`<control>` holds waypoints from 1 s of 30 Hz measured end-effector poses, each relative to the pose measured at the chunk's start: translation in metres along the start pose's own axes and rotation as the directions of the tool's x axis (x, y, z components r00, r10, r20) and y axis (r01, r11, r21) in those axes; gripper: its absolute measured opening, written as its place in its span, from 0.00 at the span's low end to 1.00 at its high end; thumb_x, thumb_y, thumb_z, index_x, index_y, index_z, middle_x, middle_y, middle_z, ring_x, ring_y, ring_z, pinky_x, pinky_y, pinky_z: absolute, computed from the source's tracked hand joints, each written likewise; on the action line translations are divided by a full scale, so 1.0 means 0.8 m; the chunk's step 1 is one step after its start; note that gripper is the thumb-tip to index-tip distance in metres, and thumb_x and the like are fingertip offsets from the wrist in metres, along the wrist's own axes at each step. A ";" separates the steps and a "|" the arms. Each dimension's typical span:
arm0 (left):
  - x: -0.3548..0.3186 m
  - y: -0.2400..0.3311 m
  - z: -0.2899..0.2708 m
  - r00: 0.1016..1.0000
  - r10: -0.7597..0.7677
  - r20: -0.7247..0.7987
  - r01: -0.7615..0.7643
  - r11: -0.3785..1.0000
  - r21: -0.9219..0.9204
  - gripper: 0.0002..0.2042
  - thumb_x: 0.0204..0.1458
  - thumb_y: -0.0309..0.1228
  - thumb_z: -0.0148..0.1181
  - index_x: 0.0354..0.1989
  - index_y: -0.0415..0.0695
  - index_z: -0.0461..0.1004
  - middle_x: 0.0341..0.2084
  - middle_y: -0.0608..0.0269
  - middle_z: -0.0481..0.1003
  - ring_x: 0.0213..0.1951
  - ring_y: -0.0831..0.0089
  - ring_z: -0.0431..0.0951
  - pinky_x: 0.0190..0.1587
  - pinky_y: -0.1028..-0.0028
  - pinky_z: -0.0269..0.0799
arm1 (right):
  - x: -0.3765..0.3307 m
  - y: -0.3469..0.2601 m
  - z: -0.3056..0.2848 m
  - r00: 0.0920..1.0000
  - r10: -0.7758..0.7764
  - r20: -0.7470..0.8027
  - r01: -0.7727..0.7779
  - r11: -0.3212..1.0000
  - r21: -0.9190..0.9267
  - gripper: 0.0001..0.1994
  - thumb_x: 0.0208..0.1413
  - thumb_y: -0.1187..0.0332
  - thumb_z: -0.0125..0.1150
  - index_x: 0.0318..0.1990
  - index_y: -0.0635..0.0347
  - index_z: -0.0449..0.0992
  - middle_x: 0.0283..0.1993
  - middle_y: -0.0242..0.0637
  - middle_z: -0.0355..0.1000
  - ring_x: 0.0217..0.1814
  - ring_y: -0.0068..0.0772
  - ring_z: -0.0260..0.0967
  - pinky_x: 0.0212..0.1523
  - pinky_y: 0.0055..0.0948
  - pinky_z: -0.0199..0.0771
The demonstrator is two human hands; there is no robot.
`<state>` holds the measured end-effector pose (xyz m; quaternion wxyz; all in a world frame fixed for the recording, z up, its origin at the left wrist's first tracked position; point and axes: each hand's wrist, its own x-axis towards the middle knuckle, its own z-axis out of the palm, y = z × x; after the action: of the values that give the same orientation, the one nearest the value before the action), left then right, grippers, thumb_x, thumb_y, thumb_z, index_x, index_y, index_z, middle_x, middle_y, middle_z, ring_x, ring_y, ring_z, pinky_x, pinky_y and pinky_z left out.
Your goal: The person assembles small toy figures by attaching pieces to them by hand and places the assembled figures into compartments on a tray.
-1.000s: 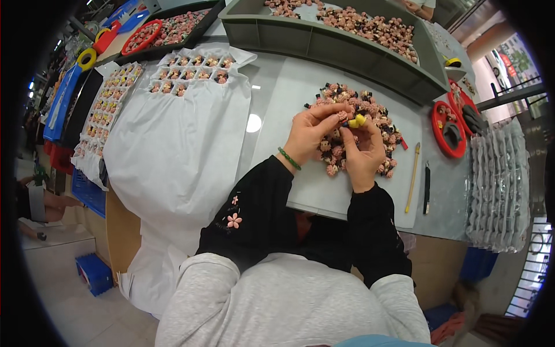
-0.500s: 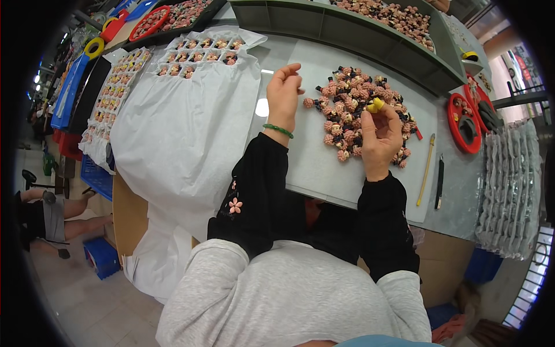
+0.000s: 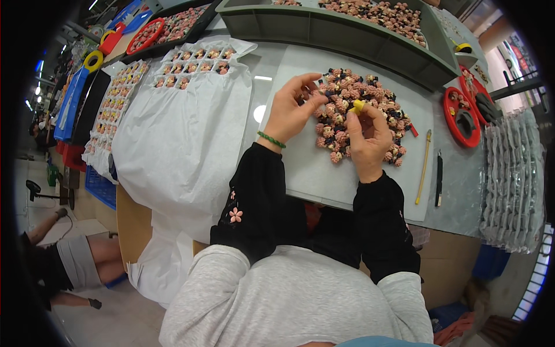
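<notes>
Small pink-and-black figurines lie in a heap (image 3: pixel 341 130) on a white sheet (image 3: pixel 312 173) before me. My left hand (image 3: pixel 292 110), with a green bracelet at the wrist, is curled at the heap's left edge. Its thumb and fingers close on a small pink-and-dark figurine (image 3: pixel 319 93), partly covered by the fingers. Over the heap's right side, my right hand (image 3: pixel 371 139) is pinched, thumb against forefinger. Something yellow (image 3: pixel 358 106) shows at those fingertips; whether it is a wrap on the finger or a held piece, I cannot tell.
A grey-green bin (image 3: pixel 335 37) of figurines stands behind the heap. White trays (image 3: pixel 199 61) with figurines in cells sit at left, beside white sheeting (image 3: pixel 185 133). A thin yellow-handled tool (image 3: pixel 424 168), a black pen-like tool (image 3: pixel 439 179) and red round trays (image 3: pixel 475 139) lie at right.
My left hand has moved to the heap's edge and closed its fingers there. The right hand has shifted slightly left, still pinched. At far left, another person's posture has changed.
</notes>
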<state>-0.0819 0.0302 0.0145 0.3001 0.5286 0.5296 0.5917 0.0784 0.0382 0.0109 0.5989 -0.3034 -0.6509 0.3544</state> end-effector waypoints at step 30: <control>-0.013 0.008 0.022 0.976 0.093 0.194 0.011 0.879 -0.477 0.09 0.47 0.21 0.54 0.39 0.38 0.72 0.30 0.65 0.71 0.31 0.81 0.70 0.34 0.84 0.66 | 0.000 0.002 0.001 0.997 0.066 0.043 -0.070 0.991 0.117 0.18 0.49 0.81 0.53 0.49 0.66 0.62 0.43 0.37 0.66 0.44 0.25 0.66 0.45 0.22 0.68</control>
<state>-0.0611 0.0248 0.0153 0.4624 0.5099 0.3219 0.6500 0.0775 0.0388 0.0096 0.5907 -0.2824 -0.6294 0.4185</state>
